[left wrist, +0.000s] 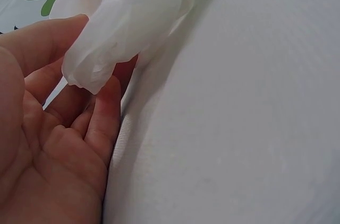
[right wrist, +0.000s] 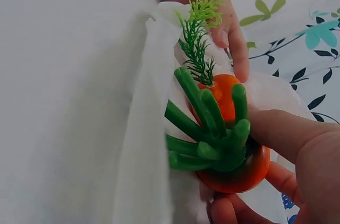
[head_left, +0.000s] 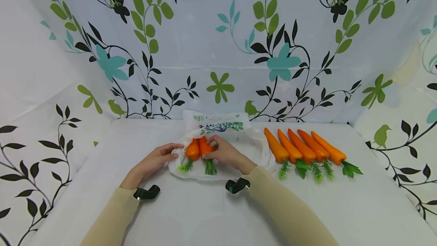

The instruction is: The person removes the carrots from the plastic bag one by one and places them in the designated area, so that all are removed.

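Observation:
A white plastic bag (head_left: 244,145) with a printed tree lies at the middle of the table, its mouth facing the person. My left hand (head_left: 154,161) holds the left edge of that mouth; in the left wrist view its thumb and fingers lie around the crumpled bag film (left wrist: 138,17). Inside the opening lies a toy carrot (head_left: 192,151) with feathery leaves. Beside it, my right hand (head_left: 228,153) grips a second toy carrot (head_left: 205,148) with thick green stalks. The right wrist view shows thumb and fingers around this carrot's top (right wrist: 234,181), stalks pointing towards the person.
Several more toy carrots (head_left: 302,150) lie in a slanted row right of the bag, leafy ends towards the person. White cloth covers the table (head_left: 191,215). A leaf-patterned curtain (head_left: 191,48) hangs behind the table and along both sides.

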A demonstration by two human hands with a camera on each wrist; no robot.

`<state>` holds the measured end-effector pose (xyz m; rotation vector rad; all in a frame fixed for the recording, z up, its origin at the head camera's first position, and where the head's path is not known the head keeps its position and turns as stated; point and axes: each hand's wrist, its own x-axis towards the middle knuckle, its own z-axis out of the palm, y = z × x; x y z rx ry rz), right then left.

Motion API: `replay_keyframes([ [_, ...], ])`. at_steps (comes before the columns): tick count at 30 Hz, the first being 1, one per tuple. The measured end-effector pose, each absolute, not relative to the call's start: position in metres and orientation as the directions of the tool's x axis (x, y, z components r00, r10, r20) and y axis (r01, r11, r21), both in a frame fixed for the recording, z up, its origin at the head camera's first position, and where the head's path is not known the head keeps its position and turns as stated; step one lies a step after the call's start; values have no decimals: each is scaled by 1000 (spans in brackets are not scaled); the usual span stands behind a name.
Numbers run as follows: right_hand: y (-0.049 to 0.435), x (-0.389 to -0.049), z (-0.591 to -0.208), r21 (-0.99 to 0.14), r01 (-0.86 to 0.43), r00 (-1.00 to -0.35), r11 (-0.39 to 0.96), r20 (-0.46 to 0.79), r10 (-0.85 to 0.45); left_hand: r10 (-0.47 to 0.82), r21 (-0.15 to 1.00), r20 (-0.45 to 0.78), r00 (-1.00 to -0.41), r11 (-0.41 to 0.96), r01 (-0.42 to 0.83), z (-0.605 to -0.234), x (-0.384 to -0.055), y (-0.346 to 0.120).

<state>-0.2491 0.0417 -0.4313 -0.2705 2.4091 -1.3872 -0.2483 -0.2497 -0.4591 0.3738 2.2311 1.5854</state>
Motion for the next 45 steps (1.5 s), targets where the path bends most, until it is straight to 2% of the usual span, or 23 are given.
replay_keyframes([
  [7,43,-249,-430,-861,7,-911,509,-216,-351,425,946,-149,-893,325,-3,-458,-249,-250],
  [17,41,-248,-429,-862,-62,-885,503,-186,-428,419,946,-158,-894,324,-16,-457,-248,-249],
  [27,35,-245,-432,-822,-58,-912,566,-187,-365,420,945,-162,-893,326,-18,-458,-248,-252],
  [35,39,-240,-427,-837,-6,-922,546,-207,-327,423,946,-155,-893,325,-11,-456,-248,-250],
  [45,50,-242,-424,-857,-17,-916,516,-193,-352,421,947,-158,-893,319,-17,-457,-248,-250],
])
